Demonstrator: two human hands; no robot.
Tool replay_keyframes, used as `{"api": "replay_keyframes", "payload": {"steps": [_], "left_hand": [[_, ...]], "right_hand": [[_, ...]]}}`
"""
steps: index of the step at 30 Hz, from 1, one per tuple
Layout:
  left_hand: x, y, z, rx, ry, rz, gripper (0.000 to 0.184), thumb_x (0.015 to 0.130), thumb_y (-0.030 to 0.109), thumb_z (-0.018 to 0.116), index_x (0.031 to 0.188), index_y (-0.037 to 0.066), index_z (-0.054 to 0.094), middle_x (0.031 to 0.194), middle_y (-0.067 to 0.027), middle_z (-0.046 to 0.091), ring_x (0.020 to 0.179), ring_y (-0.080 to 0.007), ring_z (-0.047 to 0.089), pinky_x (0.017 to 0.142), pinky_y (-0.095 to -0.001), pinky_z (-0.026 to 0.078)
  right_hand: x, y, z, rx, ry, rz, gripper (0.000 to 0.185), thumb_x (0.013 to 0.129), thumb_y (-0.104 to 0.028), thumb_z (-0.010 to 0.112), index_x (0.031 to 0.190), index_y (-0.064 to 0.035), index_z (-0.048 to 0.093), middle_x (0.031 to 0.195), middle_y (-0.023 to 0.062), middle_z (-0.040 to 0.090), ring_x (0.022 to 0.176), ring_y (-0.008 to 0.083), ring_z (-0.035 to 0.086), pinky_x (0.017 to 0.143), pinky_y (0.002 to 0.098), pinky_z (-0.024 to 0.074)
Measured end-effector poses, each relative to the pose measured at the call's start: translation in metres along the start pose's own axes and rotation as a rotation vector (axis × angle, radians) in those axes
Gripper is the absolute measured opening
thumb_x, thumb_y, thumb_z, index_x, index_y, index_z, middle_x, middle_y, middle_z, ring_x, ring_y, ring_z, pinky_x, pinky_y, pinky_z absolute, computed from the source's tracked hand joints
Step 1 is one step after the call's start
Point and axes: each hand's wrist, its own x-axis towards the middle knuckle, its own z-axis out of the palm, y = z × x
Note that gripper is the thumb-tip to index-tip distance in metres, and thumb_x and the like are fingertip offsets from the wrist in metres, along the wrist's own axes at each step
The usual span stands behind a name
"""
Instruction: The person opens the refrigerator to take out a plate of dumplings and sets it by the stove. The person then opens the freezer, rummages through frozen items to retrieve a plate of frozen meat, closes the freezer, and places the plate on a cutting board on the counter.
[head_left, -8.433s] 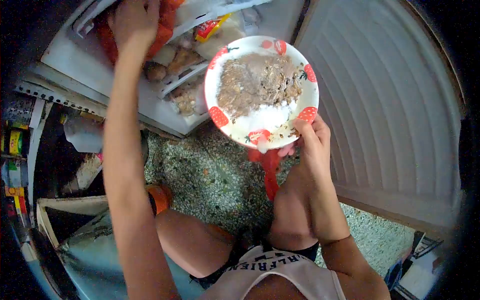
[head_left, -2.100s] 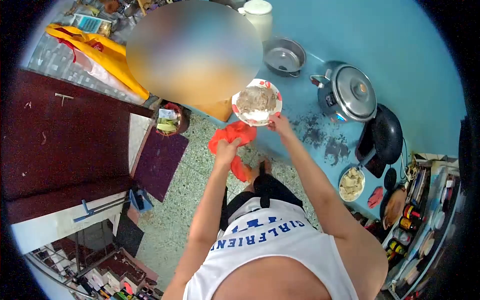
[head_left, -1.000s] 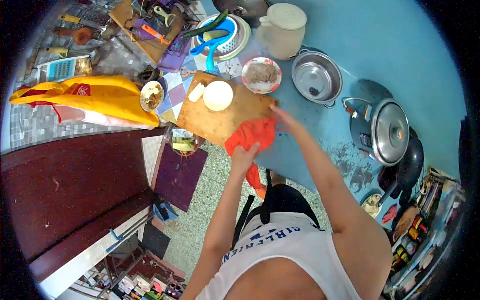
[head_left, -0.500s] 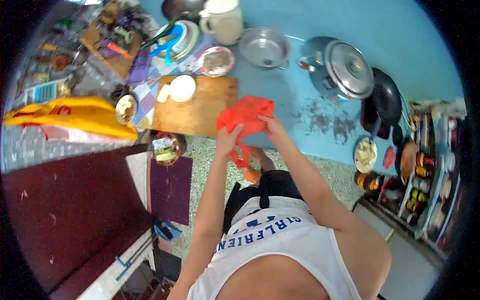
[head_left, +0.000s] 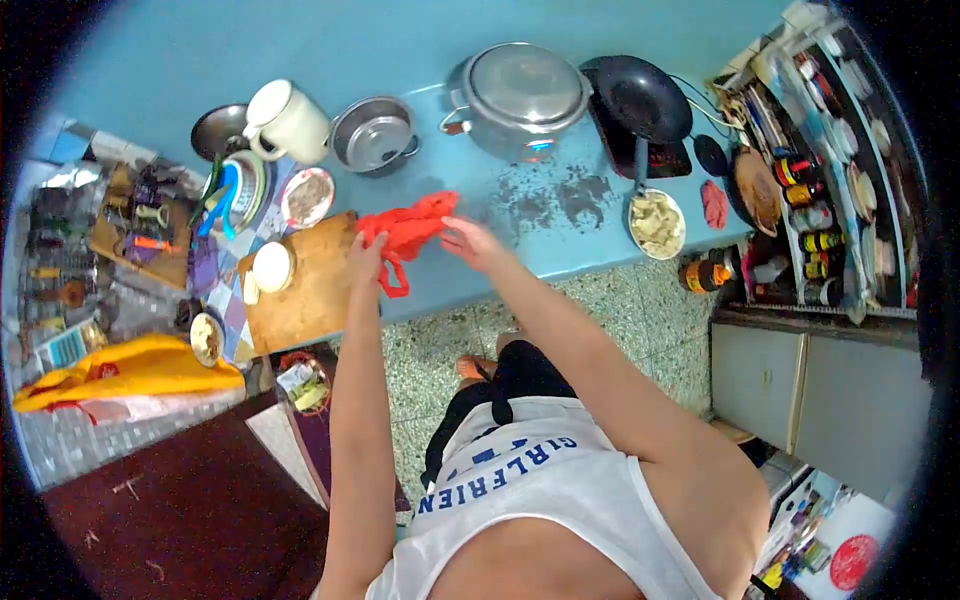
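A crumpled red plastic bag [head_left: 405,232] is stretched between my two hands over the blue counter, just right of the wooden cutting board [head_left: 315,285]. My left hand [head_left: 369,256] is closed on its left end, and a loop handle dangles beside that hand. At the bag's right edge, my right hand [head_left: 470,244] pinches it with the fingertips; the grip is partly blurred. On the board lie a round white piece of food [head_left: 273,267] and a smaller pale slice [head_left: 250,289].
Behind stand a metal pot [head_left: 372,135], a cream pitcher [head_left: 287,120] and a large lidded cooker [head_left: 528,95]. A frying pan [head_left: 643,100] sits farther right, near a bowl of pale food [head_left: 657,224] and a bottle rack [head_left: 815,200]. A yellow bag [head_left: 130,375] lies left.
The view has swung right, showing more of the rack and cabinet. Both hands still hold the red bag; my right fingers have shifted to its edge and look looser.
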Motion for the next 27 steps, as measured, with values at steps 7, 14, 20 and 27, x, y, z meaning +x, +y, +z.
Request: {"api": "replay_keyframes", "payload": {"steps": [7,14,20,27], "left_hand": [[0.002,-0.038,0.082,0.103,0.544,0.056,0.034,0.075,0.019,0.064,0.100,-0.002,0.055,0.091,-0.0082,0.060,0.082,-0.0183,0.055,0.071,-0.0312,0.044],[-0.061,-0.024,0.286,-0.279,0.014,-0.363,0.030,0.081,0.027,0.055,0.103,0.007,0.055,0.099,-0.0043,0.058,0.090,-0.0150,0.052,0.075,-0.0299,0.039],[-0.066,-0.007,0.364,-0.298,-0.238,-0.532,0.027,0.082,0.026,0.052,0.103,0.010,0.056,0.100,-0.0024,0.057,0.093,-0.0158,0.051,0.081,-0.0326,0.038],[-0.053,-0.089,0.391,-0.080,-0.361,-0.735,0.037,0.079,0.032,0.056,0.107,0.009,0.055,0.111,-0.0074,0.054,0.104,-0.0188,0.048,0.087,-0.0344,0.036]], "right_hand": [[-0.023,-0.048,-0.087,-0.375,-0.013,-0.078,0.021,0.074,-0.026,0.066,0.080,-0.0078,0.059,0.068,0.0021,0.060,0.056,0.0104,0.055,0.051,0.0213,0.0434],[-0.104,-0.126,-0.159,-0.541,0.092,-0.018,0.037,0.082,-0.041,0.052,0.074,-0.0047,0.059,0.066,0.0066,0.062,0.049,0.0122,0.056,0.046,0.0229,0.0442],[-0.152,-0.192,-0.295,-0.741,0.559,-0.157,0.036,0.083,-0.036,0.046,0.083,-0.0027,0.061,0.067,0.0082,0.063,0.065,0.0160,0.061,0.055,0.0282,0.0462],[-0.198,-0.203,-0.415,-0.662,1.069,-0.215,0.029,0.079,-0.028,0.055,0.099,-0.0086,0.062,0.074,0.0077,0.063,0.064,0.0165,0.061,0.056,0.0269,0.0493]]}}
